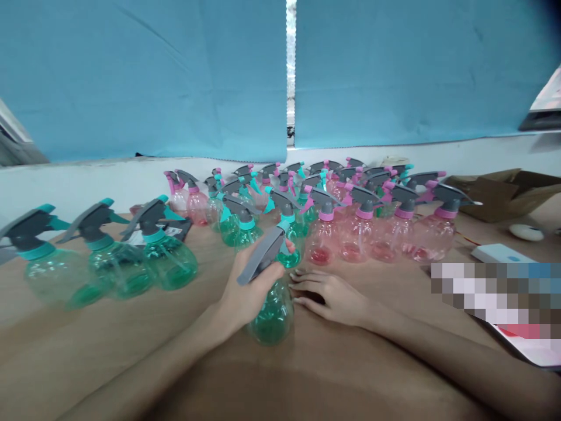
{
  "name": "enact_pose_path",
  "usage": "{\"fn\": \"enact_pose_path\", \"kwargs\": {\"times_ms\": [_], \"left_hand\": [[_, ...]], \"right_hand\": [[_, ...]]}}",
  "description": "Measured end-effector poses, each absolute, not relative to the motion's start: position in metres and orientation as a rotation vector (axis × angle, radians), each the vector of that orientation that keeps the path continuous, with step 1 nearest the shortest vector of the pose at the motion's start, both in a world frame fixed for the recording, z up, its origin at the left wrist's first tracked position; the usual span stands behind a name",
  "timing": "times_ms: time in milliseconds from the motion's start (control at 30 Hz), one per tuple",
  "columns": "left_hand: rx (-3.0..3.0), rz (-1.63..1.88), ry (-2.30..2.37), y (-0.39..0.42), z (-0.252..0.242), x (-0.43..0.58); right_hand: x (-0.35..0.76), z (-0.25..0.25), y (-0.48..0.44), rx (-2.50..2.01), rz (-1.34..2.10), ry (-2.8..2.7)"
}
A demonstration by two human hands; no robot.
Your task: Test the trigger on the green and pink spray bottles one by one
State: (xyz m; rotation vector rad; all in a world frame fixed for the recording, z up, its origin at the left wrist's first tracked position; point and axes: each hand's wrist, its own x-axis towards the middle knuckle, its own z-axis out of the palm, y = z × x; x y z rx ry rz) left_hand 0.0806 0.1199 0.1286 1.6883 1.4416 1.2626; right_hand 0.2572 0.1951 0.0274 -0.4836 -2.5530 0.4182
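Fingers (263,275) of left hand (245,295) clasp clear green, grey-triggered spray bottle (272,318).

Three green plastic spray bottles with teal collars (144,257) stand at left on the brown table (109,351). Pink plastic spray bottles (394,234) crowd centre right. Blue cloth curtains (153,76) fill the top, with a brown cardboard box (504,196) at right.

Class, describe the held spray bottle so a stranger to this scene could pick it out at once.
On the brown table below the blue curtains stand rows of green and pink spray bottles. Nearer the camera, apart from them, the left hand grips one green spray bottle, the right hand beside it; it is the only bottle held.
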Motion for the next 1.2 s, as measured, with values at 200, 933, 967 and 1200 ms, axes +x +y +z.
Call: {"fn": "enact_pose_path", "kwargs": {"times_ms": [200,933,967,1200], "left_hand": [[1.703,1.292,1.440,0.1187,0.1292,0.0777],[1.732,1.254,1.546,0.1172,0.1256,0.0740],[1.748,1.239,1.565,0.1174,0.1264,0.0739],[1.811,1.225,1.662,0.1230,0.1314,0.0711]], "right_hand": [[0.2573,0.0289,0.1943,-0.488,0.413,-2.559],[0.2578,0.0310,0.1948,-0.485,0.442,-2.533],[0.2577,0.0308,0.1949,-0.486,0.443,-2.534],[0.2577,0.0289,0.1954,-0.484,0.449,-2.529]]}}
